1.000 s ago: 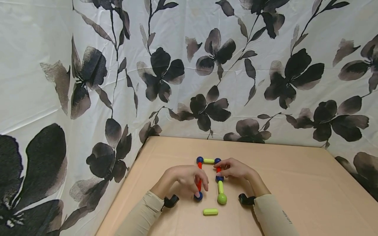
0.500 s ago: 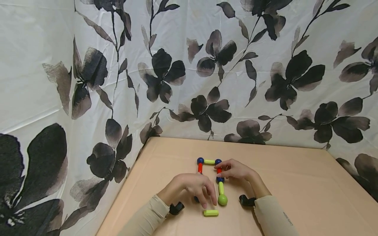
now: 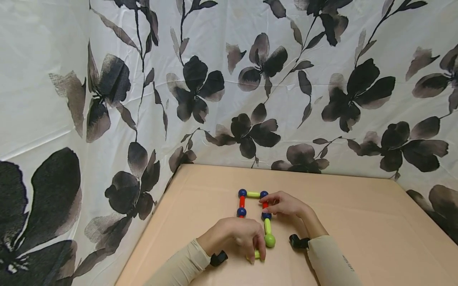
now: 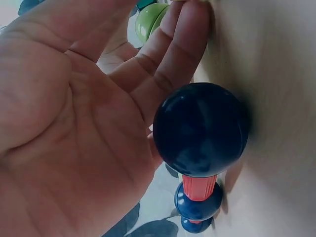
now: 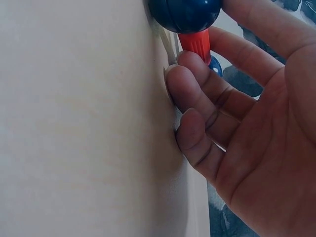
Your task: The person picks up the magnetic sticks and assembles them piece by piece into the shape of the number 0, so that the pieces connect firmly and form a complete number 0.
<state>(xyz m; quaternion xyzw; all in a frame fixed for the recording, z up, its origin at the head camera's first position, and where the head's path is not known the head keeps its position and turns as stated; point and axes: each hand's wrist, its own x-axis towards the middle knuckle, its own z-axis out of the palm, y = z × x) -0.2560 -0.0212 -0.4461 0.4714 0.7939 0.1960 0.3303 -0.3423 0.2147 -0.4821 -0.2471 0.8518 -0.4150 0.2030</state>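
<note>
In the head view, a frame of magnetic rods and balls lies on the table. Its left side has a red rod (image 3: pixel 242 201) between blue balls, with more of it under my left hand (image 3: pixel 243 234). My left fingers pinch a loose yellow-green rod (image 3: pixel 257 254) at the near side, partly covered by them. Close to that palm in the left wrist view is a blue ball (image 4: pixel 200 129). My right hand (image 3: pixel 284 203) holds the right side by its red rod (image 3: pixel 265 205) and blue balls. From there a yellow-green rod (image 3: pixel 267 226) runs to a green ball (image 3: pixel 270 240).
A yellow-green rod (image 3: pixel 253 194) joins the two far blue balls. The tan table (image 3: pixel 375 230) ends at a floral curtain (image 3: pixel 307 99) behind. Black wrist cameras sit on both wrists, the right camera (image 3: pixel 298 242) just above the table.
My left hand has left the near-left blue ball, moved toward the near right and come down onto the loose yellow-green rod, taking hold of it. My right hand has stayed put.
</note>
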